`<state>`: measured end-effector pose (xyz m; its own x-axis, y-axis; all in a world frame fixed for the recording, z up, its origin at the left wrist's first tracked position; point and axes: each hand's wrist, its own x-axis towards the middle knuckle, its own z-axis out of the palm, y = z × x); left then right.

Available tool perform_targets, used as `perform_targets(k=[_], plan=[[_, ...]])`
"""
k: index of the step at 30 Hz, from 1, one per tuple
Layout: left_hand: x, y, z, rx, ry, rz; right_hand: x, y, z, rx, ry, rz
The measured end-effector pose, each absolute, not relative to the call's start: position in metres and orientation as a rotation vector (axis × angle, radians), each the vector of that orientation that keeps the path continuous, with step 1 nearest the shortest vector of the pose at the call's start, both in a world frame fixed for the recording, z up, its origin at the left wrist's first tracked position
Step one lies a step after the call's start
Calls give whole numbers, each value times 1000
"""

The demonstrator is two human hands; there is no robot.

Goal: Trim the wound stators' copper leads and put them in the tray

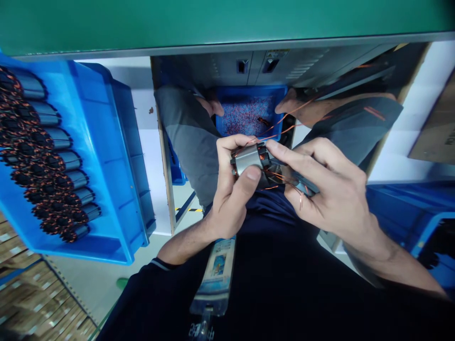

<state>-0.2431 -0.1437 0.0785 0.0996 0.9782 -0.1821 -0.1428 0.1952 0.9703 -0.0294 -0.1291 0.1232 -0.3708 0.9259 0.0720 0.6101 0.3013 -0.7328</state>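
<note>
My left hand (231,189) is closed around a motor stator (247,160), a silver metal cylinder with black slotted ends and copper windings. Its thumb presses on the metal side. Long copper wires (289,127) trail from the stator up to the right, and shorter ends stick out toward my right palm. In my right hand (327,184) is a grey-handled tool (306,183), seemingly wire cutters, mostly hidden by the fingers. The tool's dark tip lies close by the stator's right end; whether it touches cannot be made out. My right index fingertip rests at the stator's upper right edge.
Below, between the feet, a blue bin (219,124) holds many copper wire clippings. Left, a large blue crate (106,189) carries rows of stators (53,156). Another blue crate (394,203) stands at right. A green tabletop (227,23) spans the top. A badge (216,270) hangs at my chest.
</note>
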Motion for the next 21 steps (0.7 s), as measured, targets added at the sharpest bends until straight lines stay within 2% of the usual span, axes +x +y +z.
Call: perform_targets(k=[6, 15, 21], plan=[[-238, -144, 73, 1072, 1094, 1158, -27, -134, 114, -1253, -1907, 1066], [-236, -144, 78, 1057, 1110, 1133, -28, -127, 113, -1227, -1914, 981], [-230, -138, 79, 770, 1103, 1140, -25, -120, 106, -1271, -1908, 1136]])
